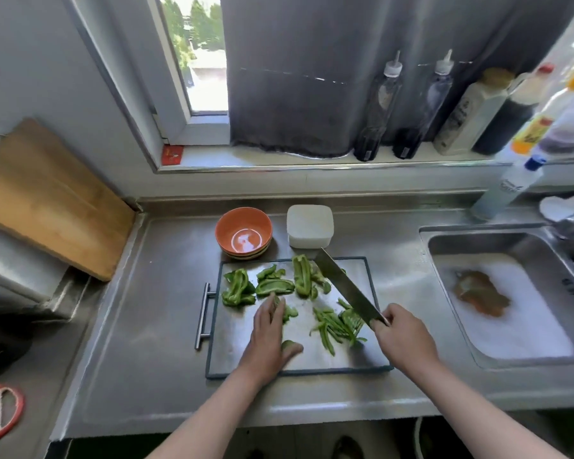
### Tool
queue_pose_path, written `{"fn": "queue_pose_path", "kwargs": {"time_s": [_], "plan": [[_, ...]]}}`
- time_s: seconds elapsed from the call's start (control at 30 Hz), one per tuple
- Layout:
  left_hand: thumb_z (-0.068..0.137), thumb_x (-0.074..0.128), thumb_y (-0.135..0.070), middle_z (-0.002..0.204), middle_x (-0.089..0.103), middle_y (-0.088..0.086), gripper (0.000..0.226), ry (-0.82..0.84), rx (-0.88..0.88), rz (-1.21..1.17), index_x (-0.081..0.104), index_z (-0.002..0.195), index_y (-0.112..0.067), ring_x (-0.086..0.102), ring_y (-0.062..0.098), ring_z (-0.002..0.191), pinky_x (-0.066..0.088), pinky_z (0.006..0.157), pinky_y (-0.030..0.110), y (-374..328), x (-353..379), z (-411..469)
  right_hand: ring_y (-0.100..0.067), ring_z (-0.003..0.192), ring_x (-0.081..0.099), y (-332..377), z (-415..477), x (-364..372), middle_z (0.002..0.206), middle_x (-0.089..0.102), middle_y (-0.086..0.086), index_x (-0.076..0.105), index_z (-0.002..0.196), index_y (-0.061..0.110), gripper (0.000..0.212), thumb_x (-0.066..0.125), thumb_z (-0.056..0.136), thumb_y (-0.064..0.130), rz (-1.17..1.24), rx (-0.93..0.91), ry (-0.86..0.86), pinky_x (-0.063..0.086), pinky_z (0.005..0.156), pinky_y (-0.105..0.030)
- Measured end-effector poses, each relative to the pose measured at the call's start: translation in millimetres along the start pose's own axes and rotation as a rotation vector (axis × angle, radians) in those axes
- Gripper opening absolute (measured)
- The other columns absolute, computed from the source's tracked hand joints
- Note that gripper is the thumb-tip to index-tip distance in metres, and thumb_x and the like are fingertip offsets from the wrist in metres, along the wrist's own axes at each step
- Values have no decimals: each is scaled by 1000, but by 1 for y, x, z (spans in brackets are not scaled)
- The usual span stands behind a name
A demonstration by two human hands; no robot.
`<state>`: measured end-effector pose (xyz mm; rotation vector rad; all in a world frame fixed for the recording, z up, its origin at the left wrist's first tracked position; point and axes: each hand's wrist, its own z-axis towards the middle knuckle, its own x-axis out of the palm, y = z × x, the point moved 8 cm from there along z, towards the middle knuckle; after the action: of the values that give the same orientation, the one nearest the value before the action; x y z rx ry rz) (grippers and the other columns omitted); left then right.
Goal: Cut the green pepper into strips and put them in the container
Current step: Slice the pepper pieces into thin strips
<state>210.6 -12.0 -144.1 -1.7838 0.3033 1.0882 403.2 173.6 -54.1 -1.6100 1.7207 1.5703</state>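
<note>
A flat green pepper piece (288, 313) lies on a rectangular steel cutting board with a dark rim (312, 363), pinned beneath the left hand (267, 329). That hand's grip is wide: the fingers stretch almost straight over the piece and press it down, the thumb spread aside, nothing pinched. Just right of this grip sits a loose pile of thin green pepper strips (333, 326), already cut. Just beyond the fingertips, several larger uncut green pepper pieces (274, 286) lie in a row. The right hand (401, 332) has a closed grip around the handle of a broad steel cleaver (345, 288). Its blade slants up and away from that grip, raised over the strips and clear of the pinned piece. Farther beyond both grips, off the board on the grey steel desk (166, 326), stands a square white plastic container (309, 225). No pepper shows in it, and it is unclear whether it is lidded. Left of it is a stack of orange ceramic bowls (243, 231).

The step in hand looks like slicing the pinned piece. To do it well, the fingertips should curl back so the knuckles guide the blade. The piece should lie flat, and the cuts should fall evenly narrow to match the finished strips.
</note>
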Motion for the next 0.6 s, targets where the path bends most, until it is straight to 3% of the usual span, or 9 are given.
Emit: {"fn": "queue_pose_path", "kwargs": {"time_s": [0.07,0.2,0.3,0.4,0.5,0.6], "plan": [[88,68,-47,163,-6,0,98,-5,29,22,8,159,-15,-8,17,150,-1,118,26,-5,7,12,-21,69,58,-9,-6,0,73,63,1,52,78,21,20,58,94,31,44,64,-38,39,56,-33],[89,69,-42,159,16,4,90,32,143,-12,18,157,-13,10,18,148,11,122,26,-28,26,27,-18,71,56,-23,-12,5,75,62,0,52,79,19,22,57,96,31,135,156,-68,38,57,-33],[93,62,-44,153,25,-1,76,68,192,-79,26,155,-18,18,13,144,14,118,20,-48,34,32,-18,73,56,-26,-7,8,77,62,-1,53,79,17,21,56,96,30,183,194,-66,40,59,-33],[96,51,-41,133,43,-2,47,-122,239,-56,51,137,-18,38,16,127,35,110,33,-59,14,44,-18,73,56,-24,2,6,78,62,-1,54,81,14,19,55,95,28,207,204,-69,39,59,-32],[92,61,-19,117,53,2,28,-284,287,28,63,119,-16,47,22,110,45,95,43,-71,-12,73,-17,73,56,-19,14,1,78,62,1,55,83,16,19,55,95,29,212,189,-71,38,59,-32],[91,62,-20,130,55,4,33,-132,323,190,65,123,-24,44,25,123,41,103,45,-93,-14,114,-17,74,56,-12,28,-3,80,62,1,54,83,17,19,54,96,30,213,172,-60,37,58,-32]]}}
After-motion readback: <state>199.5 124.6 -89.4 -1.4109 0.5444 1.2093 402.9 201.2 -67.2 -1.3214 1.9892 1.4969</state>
